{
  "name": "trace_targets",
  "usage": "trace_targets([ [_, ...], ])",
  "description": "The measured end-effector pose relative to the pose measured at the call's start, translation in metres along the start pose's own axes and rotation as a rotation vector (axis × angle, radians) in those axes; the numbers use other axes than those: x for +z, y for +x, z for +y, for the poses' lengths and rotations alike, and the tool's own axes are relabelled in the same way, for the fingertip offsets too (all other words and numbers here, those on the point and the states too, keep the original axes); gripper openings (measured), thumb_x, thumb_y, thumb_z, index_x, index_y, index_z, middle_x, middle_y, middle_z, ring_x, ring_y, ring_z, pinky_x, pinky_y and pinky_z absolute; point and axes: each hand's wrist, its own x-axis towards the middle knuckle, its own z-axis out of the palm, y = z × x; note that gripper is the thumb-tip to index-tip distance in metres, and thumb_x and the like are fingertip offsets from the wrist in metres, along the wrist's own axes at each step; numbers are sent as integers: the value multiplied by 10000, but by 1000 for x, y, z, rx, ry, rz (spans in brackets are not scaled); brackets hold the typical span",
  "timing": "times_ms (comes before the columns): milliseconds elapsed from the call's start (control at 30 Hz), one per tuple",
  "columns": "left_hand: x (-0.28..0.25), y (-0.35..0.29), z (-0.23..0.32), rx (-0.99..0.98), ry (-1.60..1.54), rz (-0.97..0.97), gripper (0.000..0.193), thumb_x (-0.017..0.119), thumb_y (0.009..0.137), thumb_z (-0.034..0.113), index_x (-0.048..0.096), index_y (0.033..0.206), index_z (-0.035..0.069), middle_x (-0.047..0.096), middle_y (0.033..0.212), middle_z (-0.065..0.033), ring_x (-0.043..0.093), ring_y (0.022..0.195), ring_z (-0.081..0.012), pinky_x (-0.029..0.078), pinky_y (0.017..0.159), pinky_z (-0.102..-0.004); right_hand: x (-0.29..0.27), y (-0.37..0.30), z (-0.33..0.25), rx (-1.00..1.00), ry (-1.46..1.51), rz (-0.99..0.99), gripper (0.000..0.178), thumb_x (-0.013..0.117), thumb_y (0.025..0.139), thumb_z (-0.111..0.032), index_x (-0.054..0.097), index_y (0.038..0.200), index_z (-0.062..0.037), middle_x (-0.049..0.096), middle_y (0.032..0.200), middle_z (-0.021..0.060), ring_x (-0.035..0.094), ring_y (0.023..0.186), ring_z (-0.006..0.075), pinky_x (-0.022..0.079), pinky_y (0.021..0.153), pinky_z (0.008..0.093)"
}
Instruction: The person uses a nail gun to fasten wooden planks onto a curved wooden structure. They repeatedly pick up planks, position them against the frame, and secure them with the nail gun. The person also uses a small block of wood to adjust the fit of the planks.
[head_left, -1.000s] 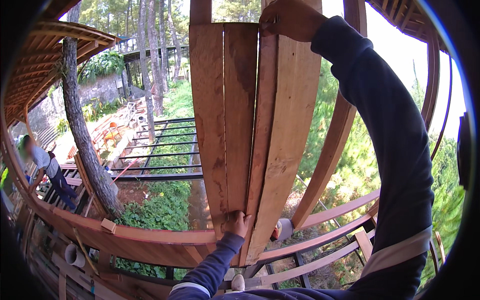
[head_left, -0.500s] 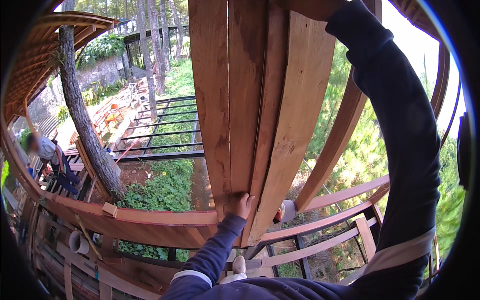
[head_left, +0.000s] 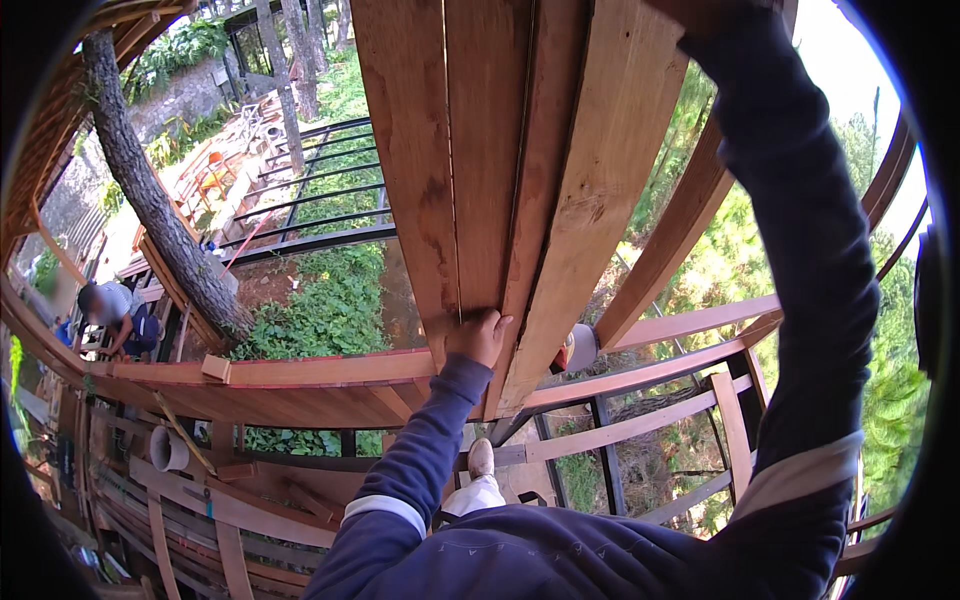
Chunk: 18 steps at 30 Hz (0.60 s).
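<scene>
Long reddish-brown wooden planks [head_left: 405,150] rise side by side in front of me, from the curved beam up past the top edge. My left hand [head_left: 480,338] is closed in a fist at their lower part, its fingers curled at the edge of a narrow raised board [head_left: 545,160]. Right of that board runs a paler, wider plank [head_left: 615,150]. High at the upper right, my right hand [head_left: 695,12] reaches to the top of this wider plank. It is dark and partly cut off, so its fingers cannot be made out.
A curved wooden beam [head_left: 300,370] crosses below the planks, with a small wood block [head_left: 216,368] on it. A grey and red object [head_left: 580,348] sits beside the planks. At far left a co-worker [head_left: 125,320] bends over. A tree trunk [head_left: 150,190] and black metal frame [head_left: 310,240] stand beyond.
The view has shifted, and the beam and planks' lower ends sit higher in it. My left hand stays at the boards; my right arm remains raised. The co-worker has bent further down.
</scene>
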Motion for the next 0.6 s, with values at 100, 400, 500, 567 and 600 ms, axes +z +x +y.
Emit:
trace_targets([
  [100,-22,-6,-22,-64,60,29,343,662,909,332,587,694,75,593,620,-163,597,554,-371,461,514,-453,36,-102,-121,-233,554,59,142,729,751,-172,598,734,-121,549,663,15,574,564,166,447,470,316],
  [400,0,-16,-16,-39,18,30,325,647,912,363,608,725,100,610,625,-146,606,550,-362,474,510,-448,79,-258,-272,-281,897,-451,186,634,727,-283,573,786,-117,574,910,54,580,931,228,498,760,472],
  [500,-4,-7,-20,-49,33,45,321,642,913,373,615,736,108,616,627,-140,608,548,-359,478,509,-447,139,-287,-245,-303,735,-465,221,604,792,-294,607,923,-117,574,1226,85,490,1252,261,407,1038,460],
  [567,-10,-5,-20,-76,58,30,318,639,914,380,620,743,113,620,628,-136,610,547,-357,481,508,-446,132,-262,-243,-384,761,-390,247,575,852,-303,604,999,-107,497,1415,82,374,1401,252,277,1183,414],
  [600,-5,-4,-21,-94,54,15,317,637,914,384,622,746,116,622,629,-135,611,547,-356,483,508,-445,134,-267,-253,-406,797,-354,224,559,872,-268,628,1021,-115,529,1364,96,392,1392,261,270,1188,450],
])
